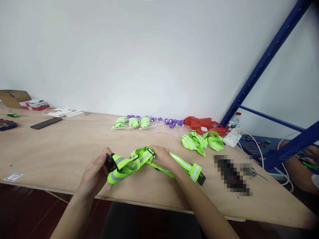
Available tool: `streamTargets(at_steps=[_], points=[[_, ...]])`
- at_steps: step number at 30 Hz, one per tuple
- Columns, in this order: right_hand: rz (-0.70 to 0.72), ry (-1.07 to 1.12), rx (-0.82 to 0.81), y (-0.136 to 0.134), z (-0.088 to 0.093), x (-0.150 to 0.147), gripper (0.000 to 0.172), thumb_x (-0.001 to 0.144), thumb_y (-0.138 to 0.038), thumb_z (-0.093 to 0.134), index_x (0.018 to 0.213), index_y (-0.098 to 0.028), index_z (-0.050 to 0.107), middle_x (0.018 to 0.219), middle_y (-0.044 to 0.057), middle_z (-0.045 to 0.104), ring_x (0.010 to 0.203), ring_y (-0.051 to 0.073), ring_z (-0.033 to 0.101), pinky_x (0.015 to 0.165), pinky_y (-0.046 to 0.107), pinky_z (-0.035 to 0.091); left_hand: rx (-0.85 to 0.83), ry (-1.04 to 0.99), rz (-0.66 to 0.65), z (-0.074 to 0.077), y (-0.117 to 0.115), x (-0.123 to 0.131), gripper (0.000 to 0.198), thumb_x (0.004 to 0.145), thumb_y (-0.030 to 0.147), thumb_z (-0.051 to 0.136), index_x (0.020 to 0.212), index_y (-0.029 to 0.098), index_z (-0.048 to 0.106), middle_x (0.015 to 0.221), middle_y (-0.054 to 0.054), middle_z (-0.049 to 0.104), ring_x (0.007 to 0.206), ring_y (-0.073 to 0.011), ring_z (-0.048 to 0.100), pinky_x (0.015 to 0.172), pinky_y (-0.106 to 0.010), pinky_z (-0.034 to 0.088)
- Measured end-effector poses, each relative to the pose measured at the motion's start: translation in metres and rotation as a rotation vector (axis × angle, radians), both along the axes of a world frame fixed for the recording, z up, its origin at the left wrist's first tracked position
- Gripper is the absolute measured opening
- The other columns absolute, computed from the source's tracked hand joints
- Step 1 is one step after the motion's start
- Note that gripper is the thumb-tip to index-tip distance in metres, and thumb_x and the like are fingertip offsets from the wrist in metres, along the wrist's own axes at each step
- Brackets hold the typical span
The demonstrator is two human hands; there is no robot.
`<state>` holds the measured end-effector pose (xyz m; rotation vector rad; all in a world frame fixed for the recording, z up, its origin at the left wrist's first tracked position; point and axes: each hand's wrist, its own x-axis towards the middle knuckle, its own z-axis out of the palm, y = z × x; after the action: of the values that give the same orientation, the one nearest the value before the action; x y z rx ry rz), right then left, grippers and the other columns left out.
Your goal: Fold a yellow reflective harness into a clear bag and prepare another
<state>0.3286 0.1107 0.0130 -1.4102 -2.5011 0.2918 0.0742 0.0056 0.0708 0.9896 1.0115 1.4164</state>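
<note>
A neon-green reflective strap (142,158) with silver stripes and black slider buckles stretches across the table between my two hands. My left hand (96,169) is closed on the black buckle (110,163) at the strap's left end. My right hand (161,157) grips the strap near its middle, palm down, the fingertips partly hidden. Beyond that wrist, the rest of the strap runs right to a second black buckle (201,178) lying on the table.
Three bagged green straps (134,122) lie near the wall, beside purple pieces (171,122). A red plastic bag (203,123), loose green straps (196,142), a bottle (234,121) and a white power adapter (232,138) are right. A blue rack post (264,63) and another person's arm (299,166) stand beyond.
</note>
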Motion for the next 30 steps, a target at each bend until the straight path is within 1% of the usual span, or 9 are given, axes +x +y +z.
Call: streamTargets(at_steps=[3,5,8,12,17,21,23,26,30], points=[[-0.124,-0.076,0.023,0.005,-0.004,0.006,0.022,0.087,-0.026,0.061,0.109,-0.022,0.060,0.107,0.006,0.071,0.098,0.023,0.064,0.082,0.030,0.035,-0.014,0.066,0.194,-0.022,0.003,-0.026,0.046,0.062,0.062,0.079,0.069,0.022,0.058,0.056,0.003,0.051,0.039,-0.0116,0.047,0.029,-0.023,0.037],[-0.169,-0.081,0.037,0.010,-0.005,0.013,0.017,0.087,-0.024,0.059,0.103,-0.021,0.060,0.101,0.007,0.072,0.090,0.024,0.064,0.075,0.030,0.033,-0.073,0.176,0.240,-0.036,0.007,-0.042,0.047,0.064,0.063,0.078,0.071,0.020,0.060,0.061,0.003,0.053,0.045,-0.0128,0.052,0.037,-0.024,0.043],[-0.239,-0.079,0.065,0.017,-0.006,0.026,0.019,0.085,-0.017,0.056,0.104,-0.021,0.060,0.101,0.007,0.072,0.087,0.023,0.065,0.069,0.029,0.030,-0.141,0.408,0.253,-0.055,0.016,-0.059,0.053,0.066,0.069,0.072,0.073,0.018,0.062,0.060,0.003,0.055,0.046,-0.0126,0.051,0.041,-0.023,0.041],[-0.325,-0.050,0.109,0.024,-0.009,0.041,0.028,0.085,-0.016,0.054,0.112,-0.022,0.059,0.103,0.007,0.073,0.088,0.023,0.065,0.065,0.029,0.029,-0.124,0.727,0.246,-0.071,0.029,-0.063,0.056,0.076,0.074,0.057,0.077,0.018,0.064,0.067,-0.001,0.064,0.058,-0.0187,0.058,0.048,-0.025,0.043],[-0.378,-0.008,0.157,0.031,-0.019,0.049,0.038,0.079,-0.012,0.052,0.115,-0.022,0.059,0.098,0.006,0.073,0.087,0.023,0.064,0.065,0.029,0.031,-0.044,1.044,0.288,-0.073,0.051,-0.054,0.040,0.088,0.058,0.048,0.085,0.021,0.064,0.086,-0.007,0.074,0.085,-0.0284,0.069,0.071,-0.033,0.051],[-0.320,0.056,0.265,0.036,-0.032,0.050,0.039,0.078,-0.010,0.051,0.112,-0.024,0.064,0.097,0.004,0.073,0.084,0.021,0.063,0.065,0.028,0.033,0.146,1.042,0.444,-0.053,0.078,-0.030,0.036,0.090,0.051,0.048,0.105,0.021,0.062,0.113,-0.011,0.071,0.105,-0.0307,0.067,0.085,-0.039,0.052],[-0.281,0.090,0.328,0.037,-0.039,0.050,0.034,0.078,-0.010,0.052,0.106,-0.024,0.066,0.097,0.003,0.073,0.083,0.020,0.062,0.065,0.027,0.034,0.291,1.017,0.360,-0.038,0.095,-0.010,0.035,0.093,0.048,0.046,0.108,0.021,0.061,0.116,-0.010,0.070,0.108,-0.0285,0.066,0.090,-0.039,0.051],[-0.259,0.103,0.384,0.039,-0.048,0.050,0.025,0.077,-0.008,0.052,0.090,-0.023,0.067,0.087,0.004,0.072,0.077,0.019,0.061,0.062,0.027,0.031,0.456,1.098,0.087,-0.021,0.124,0.026,0.033,0.094,0.042,0.047,0.115,0.020,0.060,0.121,-0.010,0.069,0.112,-0.0274,0.064,0.097,-0.040,0.048],[-0.233,0.095,0.469,0.040,-0.055,0.053,0.021,0.073,-0.004,0.051,0.070,-0.021,0.060,0.072,0.004,0.065,0.065,0.017,0.056,0.058,0.029,0.026,0.505,1.310,-0.350,-0.025,0.160,0.070,0.054,0.084,0.040,0.063,0.133,0.021,0.054,0.136,-0.011,0.062,0.122,-0.0317,0.059,0.101,-0.041,0.046]])
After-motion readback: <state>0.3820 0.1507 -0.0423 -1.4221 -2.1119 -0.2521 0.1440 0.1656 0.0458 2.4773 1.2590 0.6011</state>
